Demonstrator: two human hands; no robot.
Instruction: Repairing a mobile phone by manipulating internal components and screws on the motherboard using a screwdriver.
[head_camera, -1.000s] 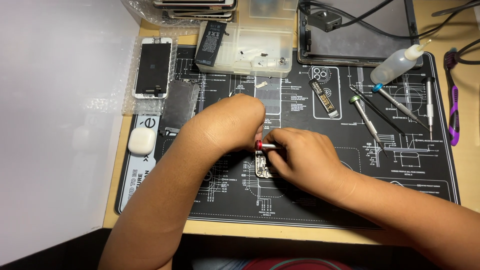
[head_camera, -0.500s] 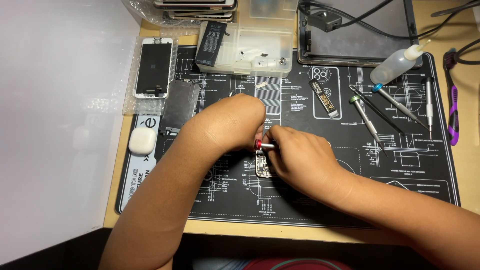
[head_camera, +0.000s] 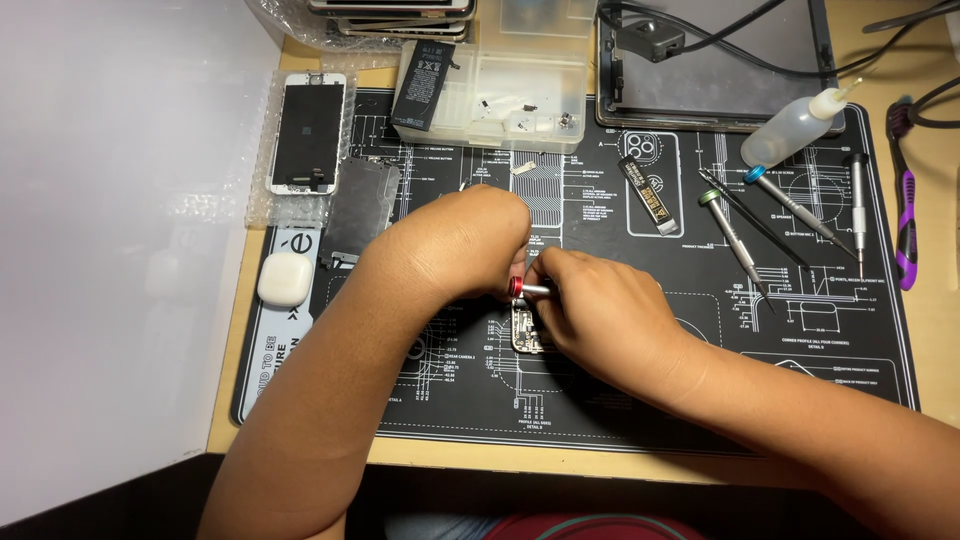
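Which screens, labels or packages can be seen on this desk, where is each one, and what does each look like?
Phone screen: upper left, on bubble wrap; white frame, black glass.
Battery: top centre, leaning on a clear parts box; flat black rectangle with pale print.
Small label strip: on the black work mat, right of centre; narrow, black with yellow marks.
Tablet: top right; grey screen, dark.
White earbud case: left mat edge; rounded.

Matt black mat (head_camera: 800, 370), shiny metal screwdriver (head_camera: 530, 290)
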